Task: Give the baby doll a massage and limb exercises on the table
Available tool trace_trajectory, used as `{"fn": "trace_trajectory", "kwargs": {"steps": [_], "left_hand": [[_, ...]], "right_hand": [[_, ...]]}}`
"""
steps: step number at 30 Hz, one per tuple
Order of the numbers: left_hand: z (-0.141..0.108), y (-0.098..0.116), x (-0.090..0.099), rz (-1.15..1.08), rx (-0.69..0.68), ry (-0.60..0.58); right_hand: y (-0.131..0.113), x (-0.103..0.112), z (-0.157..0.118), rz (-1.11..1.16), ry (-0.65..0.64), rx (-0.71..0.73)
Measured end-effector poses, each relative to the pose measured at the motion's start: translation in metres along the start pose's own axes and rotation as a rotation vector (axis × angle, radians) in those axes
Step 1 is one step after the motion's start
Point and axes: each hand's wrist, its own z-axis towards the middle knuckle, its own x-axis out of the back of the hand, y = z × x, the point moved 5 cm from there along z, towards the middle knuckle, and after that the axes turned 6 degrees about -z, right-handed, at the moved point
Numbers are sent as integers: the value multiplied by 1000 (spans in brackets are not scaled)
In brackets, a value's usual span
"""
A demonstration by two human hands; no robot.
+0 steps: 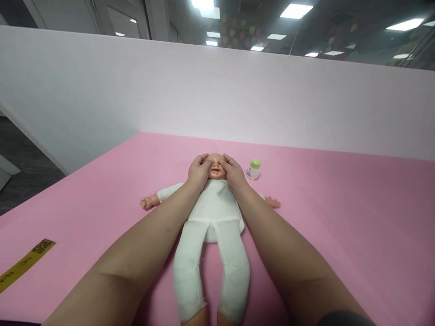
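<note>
A baby doll (pixel 217 201) with a white cloth body lies on its back on the pink mat (pixel 102 181), head away from me and legs toward me. My left hand (pixel 199 171) cups the left side of the doll's head, its thumb on the face beside the nose. On the opposite side my right hand (pixel 234 172) mirrors it, thumb likewise on the face near the eye. Both thumbs cover the eye area. The doll's arms stretch out sideways, partly behind my forearms. Just right of my right hand stands a small clear bottle (pixel 252 172) with a green cap.
A white panel wall (pixel 217 99) closes off the back, with a white side panel (pixel 68 99) at the left. Yellow tape (pixel 27 266) printed with black marks lies at the front left. Glass and ceiling lights show above the wall.
</note>
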Motion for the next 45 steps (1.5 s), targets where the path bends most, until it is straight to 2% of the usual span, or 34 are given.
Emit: {"fn": "trace_trajectory", "kwargs": {"steps": [4, 10, 18, 26, 30, 34, 45], "left_hand": [[-1, 2, 1, 60, -48, 15], [0, 1, 0, 81, -87, 28], [5, -4, -1, 33, -46, 54], [5, -7, 0, -54, 47, 27], [4, -4, -1, -58, 15, 7], [2, -1, 0, 30, -31, -16], [5, -2, -1, 41, -20, -1]], "right_hand": [[-7, -1, -4, -80, 10, 41], [-14, 0, -6, -201, 91, 59], [2, 1, 4, -63, 141, 2], [15, 1, 9, 149, 56, -95], [10, 1, 7, 112, 57, -37], [4, -1, 3, 27, 70, -15], [3, -2, 3, -31, 133, 3]]}}
